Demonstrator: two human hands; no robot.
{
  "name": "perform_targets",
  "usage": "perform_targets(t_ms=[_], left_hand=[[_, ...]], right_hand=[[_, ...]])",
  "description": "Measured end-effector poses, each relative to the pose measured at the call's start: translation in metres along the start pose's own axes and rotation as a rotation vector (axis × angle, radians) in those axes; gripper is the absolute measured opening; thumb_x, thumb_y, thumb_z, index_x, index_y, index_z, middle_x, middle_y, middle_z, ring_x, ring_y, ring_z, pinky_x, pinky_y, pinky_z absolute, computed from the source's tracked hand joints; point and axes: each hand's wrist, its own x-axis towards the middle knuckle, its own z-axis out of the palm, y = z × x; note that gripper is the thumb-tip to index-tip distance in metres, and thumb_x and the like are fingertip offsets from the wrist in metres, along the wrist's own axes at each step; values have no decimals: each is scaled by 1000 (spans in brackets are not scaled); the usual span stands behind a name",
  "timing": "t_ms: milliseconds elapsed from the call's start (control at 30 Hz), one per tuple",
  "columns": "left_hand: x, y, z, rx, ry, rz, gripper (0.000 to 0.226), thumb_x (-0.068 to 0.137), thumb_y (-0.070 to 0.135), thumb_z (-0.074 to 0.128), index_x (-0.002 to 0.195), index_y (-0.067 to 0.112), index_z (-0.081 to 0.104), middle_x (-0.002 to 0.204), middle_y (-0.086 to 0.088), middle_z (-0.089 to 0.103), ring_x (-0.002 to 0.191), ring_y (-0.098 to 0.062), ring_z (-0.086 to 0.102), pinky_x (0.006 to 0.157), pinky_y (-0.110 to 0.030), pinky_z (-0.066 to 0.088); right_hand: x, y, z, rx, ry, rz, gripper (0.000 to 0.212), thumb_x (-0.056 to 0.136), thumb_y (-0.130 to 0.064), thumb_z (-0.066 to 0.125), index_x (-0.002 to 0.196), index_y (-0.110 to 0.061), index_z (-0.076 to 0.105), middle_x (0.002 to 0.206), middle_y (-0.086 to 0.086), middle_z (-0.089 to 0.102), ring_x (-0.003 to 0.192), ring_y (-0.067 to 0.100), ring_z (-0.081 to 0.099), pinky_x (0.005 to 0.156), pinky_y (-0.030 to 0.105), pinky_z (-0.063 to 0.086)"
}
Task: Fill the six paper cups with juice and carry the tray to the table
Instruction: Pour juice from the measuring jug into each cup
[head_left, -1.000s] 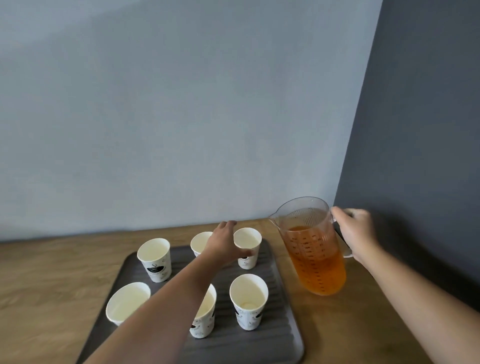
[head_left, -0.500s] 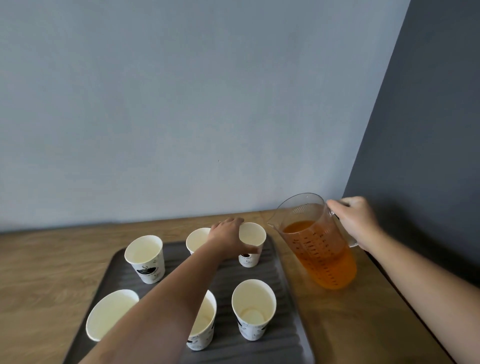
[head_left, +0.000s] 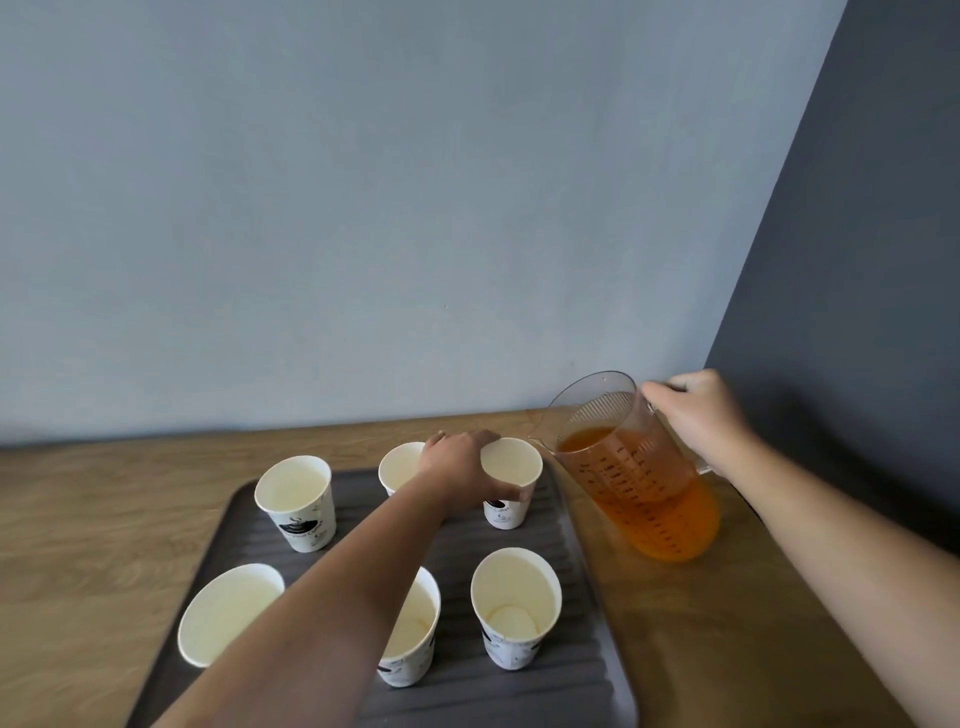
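I'm gripping a cup (head_left: 511, 462) in my left hand (head_left: 457, 467) and tilting the pitcher (head_left: 639, 483) gripped in my right hand (head_left: 701, 421); none filled yet.

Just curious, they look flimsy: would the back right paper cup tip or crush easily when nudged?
Probably light and apt to tip: the paper cup looks empty and narrows toward its base. Its thin wall would likely dent under a squeeze. Perhaps that is why the left hand grips it.
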Motion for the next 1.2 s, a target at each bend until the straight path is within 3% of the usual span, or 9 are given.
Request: perform_targets(t_ms=[133,533,667,767,1200], left_hand=[[-1,-1,1,13,-6,-3,81,67,62,71,137,29,46,135,5,55,127,-21,45,109,-35,24],[-3,-3,2,8,-9,-5,82,67,62,71,137,28,45,135,3,56,128,-21,44,110,-33,22],[-5,-1,1,10,-9,-7,83,68,61,71,138,28,44,137,2,55,129,-22,43,109,-33,23],[-6,-1,0,9,-14,-9,83,67,61,72,138,28,44,137,3,54,129,-22,42,110,-33,22],[-9,0,1,-9,-8,-18,81,68,59,72,138,28,45,136,2,55,129,-21,43,109,-33,23]], right_hand=[[2,0,5,-18,-37,-30,33,80,-24,63,53,-8,53,48,7,37,47,19,36,50,25,25],[8,0,4,-81,-79,-69,32,77,-22,63,49,-10,51,47,6,34,46,19,36,52,25,27],[7,-1,2,-110,-81,-74,40,75,-21,62,43,-16,39,35,-8,24,42,18,30,50,25,21],[7,-2,2,-138,-90,-85,44,74,-21,63,41,-17,35,30,-6,20,41,17,27,50,26,20],[13,-6,-2,-223,-98,-130,43,75,-26,64,44,-16,36,44,1,27,46,19,31,52,27,25]])
